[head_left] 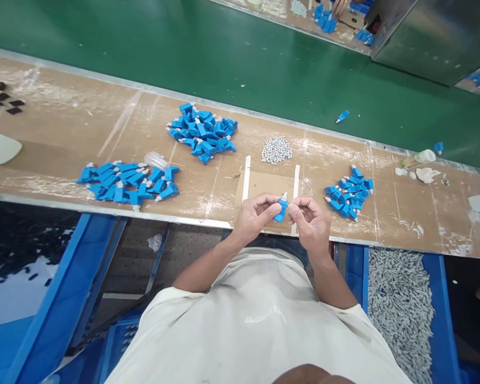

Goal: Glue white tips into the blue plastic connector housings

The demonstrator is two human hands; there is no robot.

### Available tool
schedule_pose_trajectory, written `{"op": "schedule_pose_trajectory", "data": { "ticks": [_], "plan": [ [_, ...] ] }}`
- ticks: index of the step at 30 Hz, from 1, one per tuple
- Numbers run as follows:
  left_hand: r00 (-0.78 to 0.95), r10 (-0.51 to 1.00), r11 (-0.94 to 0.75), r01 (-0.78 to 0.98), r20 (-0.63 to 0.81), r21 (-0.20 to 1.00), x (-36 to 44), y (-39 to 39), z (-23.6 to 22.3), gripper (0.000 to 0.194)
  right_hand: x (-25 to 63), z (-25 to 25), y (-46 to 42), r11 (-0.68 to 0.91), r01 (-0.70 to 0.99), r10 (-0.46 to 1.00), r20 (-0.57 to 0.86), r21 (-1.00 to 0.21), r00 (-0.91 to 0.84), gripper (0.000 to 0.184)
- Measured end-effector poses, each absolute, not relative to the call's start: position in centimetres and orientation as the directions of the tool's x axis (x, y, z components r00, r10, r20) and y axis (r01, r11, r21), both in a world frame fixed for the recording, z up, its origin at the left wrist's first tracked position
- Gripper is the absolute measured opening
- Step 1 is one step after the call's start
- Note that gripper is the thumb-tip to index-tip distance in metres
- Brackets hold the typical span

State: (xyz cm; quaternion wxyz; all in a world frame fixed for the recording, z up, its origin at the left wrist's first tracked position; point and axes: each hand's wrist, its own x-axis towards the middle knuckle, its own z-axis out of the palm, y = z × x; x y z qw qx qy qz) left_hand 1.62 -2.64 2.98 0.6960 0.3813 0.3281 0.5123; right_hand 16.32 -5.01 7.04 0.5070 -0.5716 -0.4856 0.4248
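Note:
My left hand and my right hand meet above the near edge of the brown workbench. Between their fingertips is one small blue plastic connector with a white tip pointing up. Both hands are closed in a pinch around it. Under the hands lies a brown cardboard pad edged by two white strips.
Piles of blue connectors lie at left, at the back centre and at right. A heap of small grey parts sits behind the pad. A blue bin of grey parts stands below right. A green belt runs behind.

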Motion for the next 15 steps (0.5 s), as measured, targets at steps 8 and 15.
{"op": "schedule_pose_trajectory", "data": {
  "ticks": [8,15],
  "plan": [
    [0.324,0.94,0.246,-0.427,-0.107,0.87,1.4,-2.0,1.9,0.045,17.4,6.0,-4.1,-0.125,0.016,0.986,-0.123,-0.992,0.111,0.039],
    [0.424,0.895,0.354,-0.49,-0.137,0.797,1.5,-2.0,3.3,0.045,17.7,5.5,-3.8,-0.305,-0.271,0.945,-0.326,-0.913,0.035,0.05]
  ]
}}
